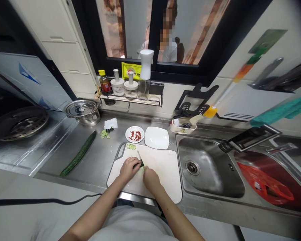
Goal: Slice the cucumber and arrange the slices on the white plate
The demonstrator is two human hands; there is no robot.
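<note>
On the white cutting board, my left hand is closed over a short dark-green piece of cucumber, most of it hidden under the fingers. My right hand is wrapped round the handle of a knife, whose narrow blade points away from me, right against the cucumber piece. Several thin cucumber slices overlap near the board's far left corner. A whole cucumber lies on the steel counter to the left.
Behind the board stand a plate of chopped red pieces and a white square plate. Cucumber scraps and a lidded pot are at left. A sink adjoins at right, with a red bag beyond.
</note>
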